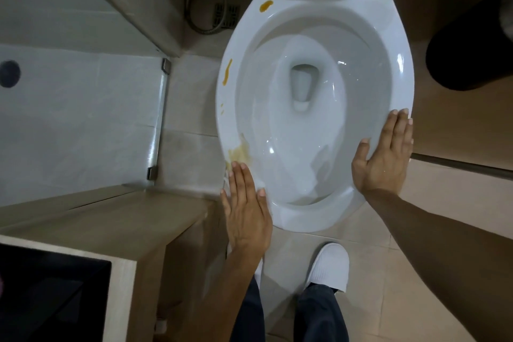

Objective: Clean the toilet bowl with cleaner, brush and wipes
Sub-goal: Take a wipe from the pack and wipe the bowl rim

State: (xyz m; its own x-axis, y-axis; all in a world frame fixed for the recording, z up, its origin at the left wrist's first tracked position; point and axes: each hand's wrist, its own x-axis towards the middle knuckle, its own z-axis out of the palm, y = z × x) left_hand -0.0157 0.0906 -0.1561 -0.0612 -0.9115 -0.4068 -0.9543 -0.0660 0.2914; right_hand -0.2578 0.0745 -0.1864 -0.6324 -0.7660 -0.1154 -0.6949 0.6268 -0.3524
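Note:
A white toilet bowl [399, 72] fills the middle of the head view, lid raised at the top. Orange-brown stains mark its left rim: one blob [266, 5] at the back, a streak [227, 71] at mid-left, a smear [239, 153] near the front left. My left hand [245, 208] lies flat, fingers together, at the front left rim, fingertips just below the smear; a bit of white shows under its edge, unclear what. My right hand [388, 153] rests flat on the right rim, holding nothing. No cleaner, brush or wipes are visible.
A beige ledge [111, 216] with a dark recess [50, 300] stands at the lower left. A glass shower panel [159, 119] and a hose [205, 8] are left of the bowl. A black bin [472, 50] sits at the right. My white slippers [330, 264] stand on the tiled floor.

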